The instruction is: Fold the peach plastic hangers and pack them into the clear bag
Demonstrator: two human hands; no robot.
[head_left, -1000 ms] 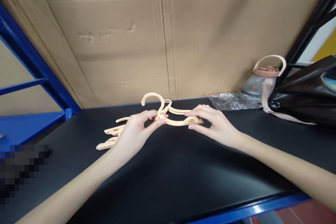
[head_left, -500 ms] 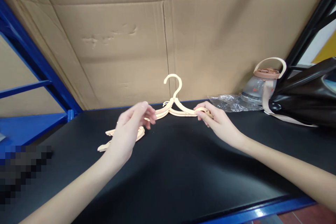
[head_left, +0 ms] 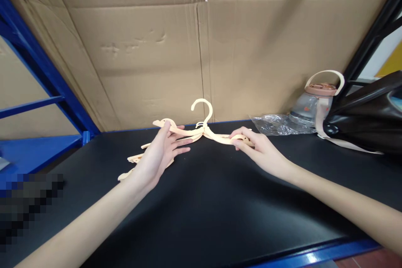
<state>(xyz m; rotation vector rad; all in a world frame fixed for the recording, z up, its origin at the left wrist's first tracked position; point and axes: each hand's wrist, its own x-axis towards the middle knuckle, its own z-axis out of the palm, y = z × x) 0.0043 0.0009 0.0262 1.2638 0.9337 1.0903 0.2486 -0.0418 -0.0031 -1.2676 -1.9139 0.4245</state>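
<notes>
A cream hanger (head_left: 211,133) is held up near the back of the black table, its hook upright. My right hand (head_left: 251,144) pinches its right arm near the end. At its left arm is my left hand (head_left: 165,146), the thumb against the hanger and the other fingers spread beneath and behind it. Behind and under this one lie more cream hangers (head_left: 196,138), partly covered. Further cream pieces (head_left: 126,174) rest on the table at the left, partly hidden by my left hand and wrist.
A clear bottle with a pink lid and strap (head_left: 310,102) stands at the back right, beside crumpled clear plastic (head_left: 271,124) and a black bag (head_left: 364,117). Cardboard (head_left: 141,58) rises behind the table (head_left: 213,209). Blue metal framing (head_left: 63,88) stands at the left.
My left hand has spread its fingers and now has its thumb on the hanger's left arm. The hanger's hook has moved slightly left and down, and its left end has risen. My right hand keeps its grip.
</notes>
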